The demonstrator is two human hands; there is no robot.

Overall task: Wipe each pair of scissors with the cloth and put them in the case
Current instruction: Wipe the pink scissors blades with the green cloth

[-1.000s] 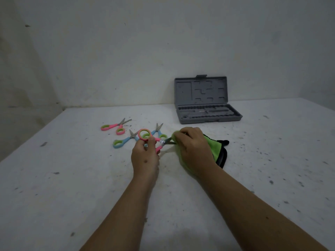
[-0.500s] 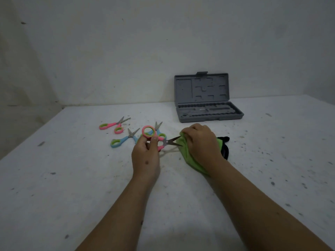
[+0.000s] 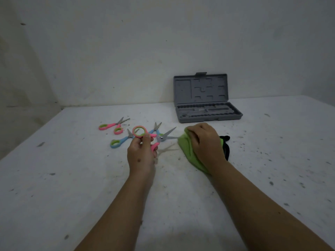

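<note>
Across the whole lower view spreads a white, speckled tabletop (image 3: 72,187), meeting a pale wall at its far edge. At the back of that tabletop, against the wall, a grey plastic case (image 3: 208,114) stands open, its lid upright and its moulded tray facing up; no scissors are visible in it. Nearer than the case and slightly to its right in places, a green cloth (image 3: 188,151) lies bunched on the tabletop with a black edge (image 3: 225,145) showing on the side away from the scissors. The right hand (image 3: 206,142) presses down on the cloth, its fingers curled closed around the fabric. Left of the cloth, the left hand (image 3: 142,153) holds a pair of pink-handled scissors (image 3: 160,138) above the tabletop, fingers pinched on the handles; the blades are spread, one tip touching or entering the cloth, the other pointing toward the case. Behind the left hand, between it and the case, two blue-handled scissors (image 3: 120,141) (image 3: 155,128) lie flat, the second partly hidden by the held pair. Farthest left of the case lies another pair of pink scissors (image 3: 113,125) with green-lined loops.
</note>
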